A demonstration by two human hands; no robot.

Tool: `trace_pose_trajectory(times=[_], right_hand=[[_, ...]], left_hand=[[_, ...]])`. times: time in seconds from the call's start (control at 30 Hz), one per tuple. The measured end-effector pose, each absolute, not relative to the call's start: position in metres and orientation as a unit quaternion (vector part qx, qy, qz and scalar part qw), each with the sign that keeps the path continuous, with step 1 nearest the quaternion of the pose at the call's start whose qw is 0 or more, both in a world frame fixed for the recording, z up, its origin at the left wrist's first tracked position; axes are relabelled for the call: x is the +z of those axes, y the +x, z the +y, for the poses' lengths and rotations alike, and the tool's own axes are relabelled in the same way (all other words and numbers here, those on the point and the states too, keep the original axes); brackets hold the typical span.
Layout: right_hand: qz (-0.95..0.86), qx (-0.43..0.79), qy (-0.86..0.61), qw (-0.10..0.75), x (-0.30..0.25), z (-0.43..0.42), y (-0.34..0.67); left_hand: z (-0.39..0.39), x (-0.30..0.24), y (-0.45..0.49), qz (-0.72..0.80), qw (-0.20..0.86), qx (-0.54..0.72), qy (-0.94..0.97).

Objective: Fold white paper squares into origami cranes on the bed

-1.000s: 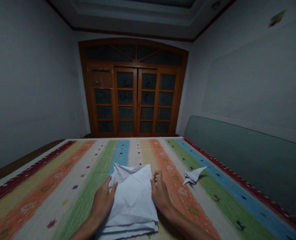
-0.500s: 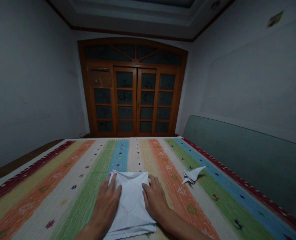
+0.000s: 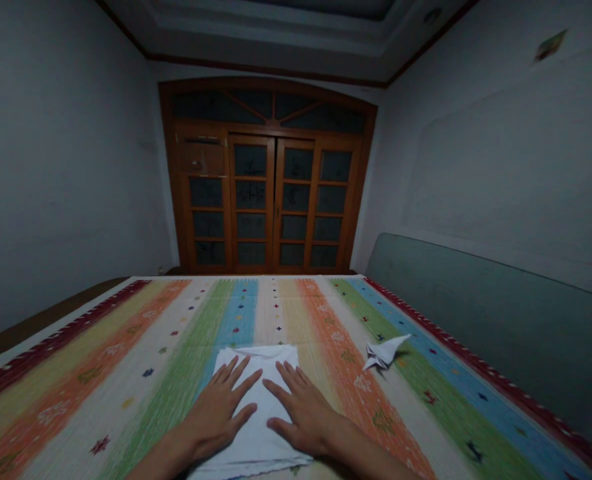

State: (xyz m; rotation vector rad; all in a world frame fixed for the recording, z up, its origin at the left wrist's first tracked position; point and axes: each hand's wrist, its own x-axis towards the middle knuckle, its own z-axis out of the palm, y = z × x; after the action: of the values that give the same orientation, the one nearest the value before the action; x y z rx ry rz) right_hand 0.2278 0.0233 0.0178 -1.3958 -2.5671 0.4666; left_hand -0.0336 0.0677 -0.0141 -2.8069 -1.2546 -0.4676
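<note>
Stack of creased white paper sheets (image 3: 265, 420), one: lying on the multicoloured striped cloth (image 3: 176, 353), low and central in my head view, layered edges showing on the side nearest me. Left hand (image 3: 222, 405): open, palm down, fingers spread over the stack's left part. Right hand (image 3: 302, 408): likewise open, palm down, across its right part; the thumbs point towards each other, apart. Small white folded-paper figure with pointed ends (image 3: 385, 353), one: on the same cloth, right of the stack, clear of my right hand.
</note>
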Motion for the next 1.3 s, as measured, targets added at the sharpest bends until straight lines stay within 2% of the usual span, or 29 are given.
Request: trace_pose_trajectory(times=[0.13, 0.37, 0.63, 0.83, 0.9, 1.0, 1.13, 1.3], right_hand=[[-0.856, 0.153, -0.485, 0.089, 0.021, 0.027, 0.233], [-0.854, 0.112, -0.485, 0.151, 0.002, 0.025, 0.239], [-0.783, -0.064, -0.564, 0.254, 0.013, 0.024, 0.281], [-0.681, -0.149, -0.679, 0.231, 0.033, 0.036, 0.336], [-0.636, -0.182, -0.732, 0.164, 0.030, 0.038, 0.348], [-0.602, -0.183, -0.763, 0.147, 0.021, 0.041, 0.359], [-0.574, -0.175, -0.786, 0.146, 0.013, 0.044, 0.368], [-0.571, -0.152, -0.786, 0.180, 0.010, 0.049, 0.379]], left_hand=[[0.066, -0.004, -0.032, -0.429, -0.005, -0.124, -0.895], [0.065, 0.001, -0.030, -0.447, -0.015, -0.115, -0.887], [0.068, -0.004, -0.032, -0.445, -0.002, -0.122, -0.887], [0.070, -0.016, -0.037, -0.413, 0.053, -0.199, -0.887], [0.069, -0.017, -0.038, -0.402, 0.070, -0.224, -0.885], [0.065, -0.015, -0.038, -0.387, 0.072, -0.274, -0.877], [0.060, -0.007, -0.036, -0.375, 0.053, -0.339, -0.861], [0.055, 0.007, -0.030, -0.366, 0.028, -0.345, -0.864]])
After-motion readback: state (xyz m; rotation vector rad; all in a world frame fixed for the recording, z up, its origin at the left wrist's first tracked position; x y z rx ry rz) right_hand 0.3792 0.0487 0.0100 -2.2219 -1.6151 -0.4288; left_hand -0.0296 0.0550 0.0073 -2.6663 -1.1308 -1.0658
